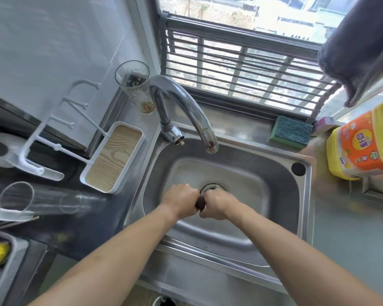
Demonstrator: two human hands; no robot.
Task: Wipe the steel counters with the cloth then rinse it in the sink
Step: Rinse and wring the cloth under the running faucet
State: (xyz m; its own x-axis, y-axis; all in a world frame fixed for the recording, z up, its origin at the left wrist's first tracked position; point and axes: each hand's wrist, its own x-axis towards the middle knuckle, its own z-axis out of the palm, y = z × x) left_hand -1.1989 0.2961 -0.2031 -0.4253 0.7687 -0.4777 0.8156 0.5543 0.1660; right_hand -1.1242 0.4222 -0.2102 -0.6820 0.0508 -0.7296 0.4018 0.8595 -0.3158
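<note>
Over the steel sink (283, 173), both fists are closed side by side on a dark brown cloth (200, 203). Only a small twisted piece of it shows between them; the remainder is hidden inside the hands. My left hand (179, 199) grips its left end and my right hand (218, 206) grips its right end. They hang just in front of the drain (212, 188). The faucet (186, 107) arches over the back of the basin, and no water is seen running.
A green sponge (291, 131) lies on the back ledge. A yellow-orange detergent bottle (363, 142) stands at right. At left sit a white wood-grain tray (113, 156), an upright glass (135, 85) and a glass lying down (40, 198). A dark towel (358, 45) hangs upper right.
</note>
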